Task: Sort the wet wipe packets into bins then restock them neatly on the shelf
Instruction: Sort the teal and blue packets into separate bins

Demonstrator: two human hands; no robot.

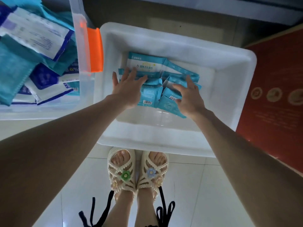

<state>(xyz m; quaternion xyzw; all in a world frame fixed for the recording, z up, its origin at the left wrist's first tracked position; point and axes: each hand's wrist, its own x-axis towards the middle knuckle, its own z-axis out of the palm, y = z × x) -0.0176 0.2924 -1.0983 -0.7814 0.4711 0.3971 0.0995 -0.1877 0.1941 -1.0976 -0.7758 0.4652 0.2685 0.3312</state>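
Note:
Several light blue wet wipe packets (pixel 152 68) lie in rows on the floor of a white plastic bin (pixel 229 66) straight ahead of me. My left hand (pixel 127 89) rests flat on the left packets with its fingers spread and straight. My right hand (pixel 188 97) lies on the right packets (pixel 170 105) with its fingers slightly bent over their tops; I cannot tell whether it grips one. To the left stands a clear bin (pixel 82 51) with an orange latch (pixel 95 49), piled with dark blue and white packets (pixel 37 33) and teal packets (pixel 14 69).
A red carton (pixel 275 89) stands against the white bin's right side. My feet in cream sandals (pixel 137 171) stand on the pale tiled floor (pixel 188 194) just in front of the white bin. A grey ledge (pixel 213 7) runs along the top.

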